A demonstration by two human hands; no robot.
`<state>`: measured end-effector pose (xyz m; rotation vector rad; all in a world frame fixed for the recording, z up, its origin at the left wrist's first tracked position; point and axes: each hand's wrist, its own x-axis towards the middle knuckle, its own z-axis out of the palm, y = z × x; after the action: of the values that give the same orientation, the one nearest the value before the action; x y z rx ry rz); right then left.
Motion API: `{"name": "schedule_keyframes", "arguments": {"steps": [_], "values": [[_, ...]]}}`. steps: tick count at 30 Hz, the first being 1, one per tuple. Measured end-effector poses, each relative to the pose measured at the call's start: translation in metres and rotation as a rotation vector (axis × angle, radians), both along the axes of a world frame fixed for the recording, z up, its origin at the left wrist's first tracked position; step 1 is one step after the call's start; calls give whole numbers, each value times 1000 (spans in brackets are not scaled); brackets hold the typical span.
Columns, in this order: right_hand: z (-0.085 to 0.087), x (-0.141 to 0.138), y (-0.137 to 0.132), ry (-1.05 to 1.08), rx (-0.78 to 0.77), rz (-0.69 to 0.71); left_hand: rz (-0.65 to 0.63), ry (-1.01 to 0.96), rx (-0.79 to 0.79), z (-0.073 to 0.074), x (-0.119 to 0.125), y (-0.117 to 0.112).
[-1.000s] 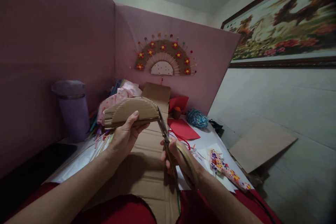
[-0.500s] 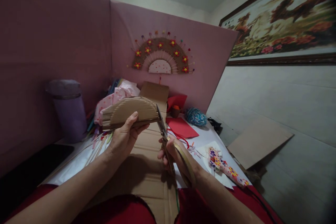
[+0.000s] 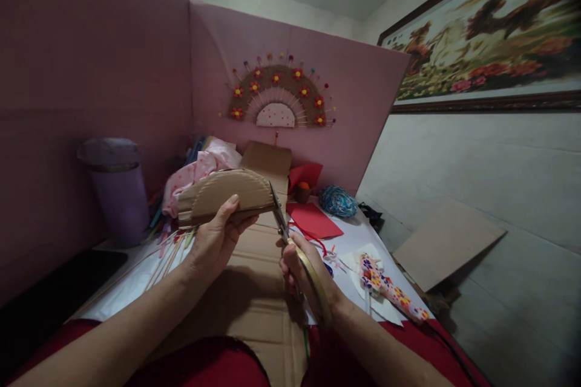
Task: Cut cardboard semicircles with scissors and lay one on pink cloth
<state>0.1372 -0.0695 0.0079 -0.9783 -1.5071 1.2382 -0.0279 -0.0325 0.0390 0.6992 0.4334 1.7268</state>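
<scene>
From the head camera, the only view, I saw both my hands over the table. My left hand [image 3: 218,242] was closed in a pinch on a cardboard piece [image 3: 236,190], with the thumb flat on its near face and the fingers tucked beneath its straight lower edge. The piece was held up in front of me, above a big cardboard sheet [image 3: 258,254], its curved side upward and a ridged strip showing at its left end.

My right hand [image 3: 297,272] was wrapped around the handles of the scissors [image 3: 278,211]. Their blades pointed up, the tips right at the piece's right end; I could not tell whether they were biting into it.

I judged the piece light and fairly stiff, dry enough to grip without slipping, but easy to crease along its ridges or dent under a hard thumb. The flat middle near the straight edge seemed the best hold, well clear of the blades; the notched-looking curved rim seemed the weakest place to squeeze.

To the right lay red paper [image 3: 315,221], with a ball of yarn [image 3: 338,201] just beyond it.
</scene>
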Motion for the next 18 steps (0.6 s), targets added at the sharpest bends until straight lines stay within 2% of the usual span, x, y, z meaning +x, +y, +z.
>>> {"name": "schedule_keyframes", "arguments": {"steps": [5,12,18], "values": [[-7,1,5,11,53,8,-20,5,9,2,1,-2],[-5,0,3,-2,67,-45,-41,0,2,2,-1,-3],[-9,1,6,-33,108,-64,-35,-14,-3,4,-1,-2]]}}
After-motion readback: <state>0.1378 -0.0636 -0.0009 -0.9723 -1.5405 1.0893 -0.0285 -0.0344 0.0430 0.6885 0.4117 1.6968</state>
